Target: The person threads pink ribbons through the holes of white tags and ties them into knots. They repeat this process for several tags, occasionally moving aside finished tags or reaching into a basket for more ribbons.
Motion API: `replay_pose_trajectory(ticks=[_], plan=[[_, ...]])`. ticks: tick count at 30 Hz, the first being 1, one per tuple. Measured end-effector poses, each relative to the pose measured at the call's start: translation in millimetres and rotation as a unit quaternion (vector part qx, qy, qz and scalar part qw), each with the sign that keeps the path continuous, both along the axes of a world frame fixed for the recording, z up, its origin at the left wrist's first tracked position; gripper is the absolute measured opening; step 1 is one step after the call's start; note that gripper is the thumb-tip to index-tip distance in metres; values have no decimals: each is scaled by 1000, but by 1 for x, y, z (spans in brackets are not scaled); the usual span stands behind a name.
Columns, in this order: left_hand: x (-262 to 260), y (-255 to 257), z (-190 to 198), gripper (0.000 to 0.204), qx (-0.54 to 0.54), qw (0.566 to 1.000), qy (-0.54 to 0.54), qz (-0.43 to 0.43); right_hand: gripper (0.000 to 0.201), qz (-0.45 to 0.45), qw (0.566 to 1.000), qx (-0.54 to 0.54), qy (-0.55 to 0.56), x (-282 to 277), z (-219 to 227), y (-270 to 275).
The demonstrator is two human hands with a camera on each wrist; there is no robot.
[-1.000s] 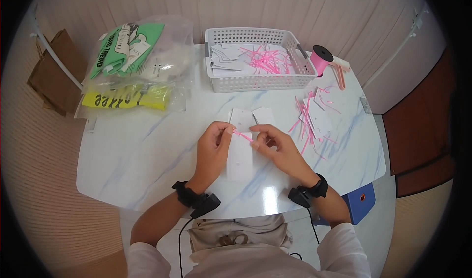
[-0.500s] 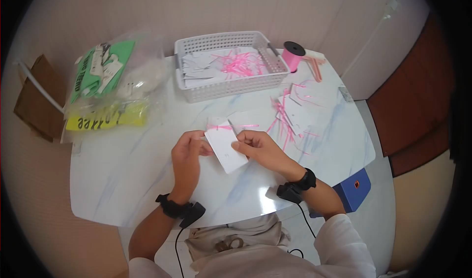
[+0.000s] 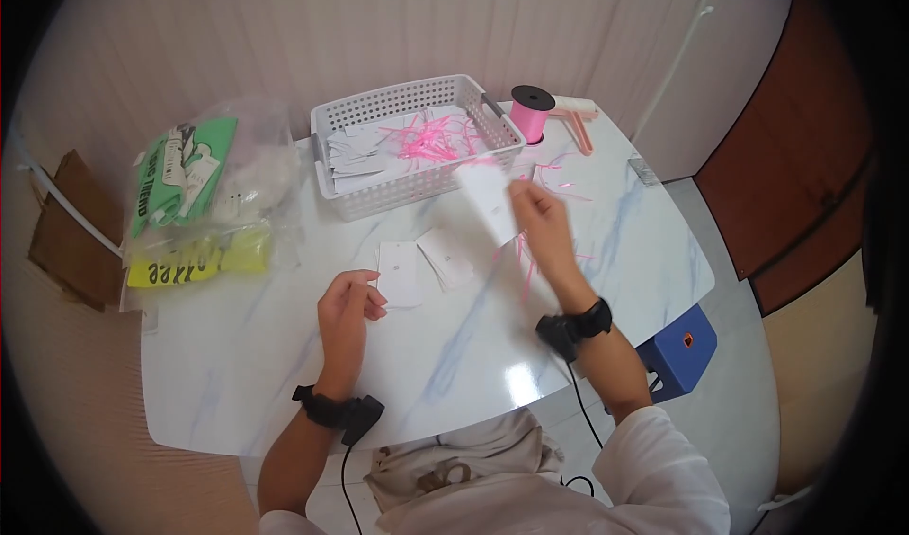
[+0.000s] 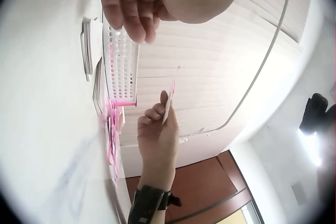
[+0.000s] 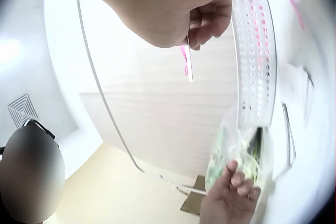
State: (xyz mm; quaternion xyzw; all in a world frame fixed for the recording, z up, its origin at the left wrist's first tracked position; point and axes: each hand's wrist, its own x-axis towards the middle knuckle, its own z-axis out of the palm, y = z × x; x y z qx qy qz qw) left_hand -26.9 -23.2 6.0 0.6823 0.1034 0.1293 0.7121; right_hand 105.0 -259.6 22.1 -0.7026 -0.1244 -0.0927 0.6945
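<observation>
Head view, held card (image 3: 489, 202): raised, to the left of the right hand (image 3: 543, 224), its long axis slanting from upper left to lower right.
Right hand: nearer the held card; curled fingers pinch its right edge.
Left hand (image 3: 344, 317): fingers loosely bent, holding nothing, just beside the table cards (image 3: 398, 277).
Basket (image 3: 398, 195): beyond the held card, pink ribbons (image 3: 431, 140) inside.

The marbled table (image 3: 256, 365) bears white cards (image 3: 398, 268) beside the left hand (image 3: 346, 317), pink ribbons (image 3: 525, 268) near the right hand (image 3: 544, 227); bags (image 3: 258, 170), basket (image 3: 393, 196) and spool (image 3: 527, 123) beyond.
</observation>
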Motion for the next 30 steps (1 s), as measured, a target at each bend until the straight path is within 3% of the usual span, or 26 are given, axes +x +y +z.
replay_pose_trajectory(ticks=[2, 3, 4, 5, 6, 8, 9, 10, 11, 12, 13, 16, 19, 23, 30], plan=[[0, 0, 0, 27, -3, 1000, 7, -7, 27, -73, 995, -48, -57, 21, 4, -20], [1, -1, 2, 26, 3, 1000, 17, -11, 27, -133, 977, -131, -100, 29, 0, -29], [2, -1, 4, 25, 10, 1000, 24, -16, 26, -260, 912, -238, -211, 30, 0, -30], [2, 0, 2, 25, 16, 999, 24, -15, 26, -376, 806, -336, -311, 30, 0, -30], [5, 2, -3, 24, 44, 998, 38, -6, 26, -379, 808, -330, -308, 28, -2, -28], [12, 7, -8, 24, 79, 996, 49, 2, 25, -242, 900, -245, -266, 15, -4, -12], [14, 9, -10, 27, 160, 986, 51, 9, 28, -145, 927, -302, -172, 3, -4, -4], [16, 10, -9, 32, 241, 969, 52, 16, 30, -44, 933, -350, -74, -12, 0, 5], [15, 7, 0, 32, 246, 967, 54, 18, 37, -13, 908, -414, -61, -21, -1, 14], [14, 2, 11, 37, 327, 939, 104, 22, 43, 15, 886, -461, -39, -28, -3, 22], [12, -1, 18, 43, 405, 901, 154, 26, 43, 17, 890, -455, -37, -30, -7, 25], [19, 0, 8, 46, 505, 854, 124, 25, 45, 63, 884, -463, 9, -29, -21, 27], [19, -2, 11, 47, 533, 834, 144, -9, 44, 75, 906, -416, 29, -25, -24, 22], [23, 5, 13, 46, 510, 843, 166, -30, 41, 62, 908, -413, 33, -25, -22, 20], [32, 32, 2, 40, 376, 908, 163, -86, 31, 109, 940, -313, 86, -11, -31, 11]])
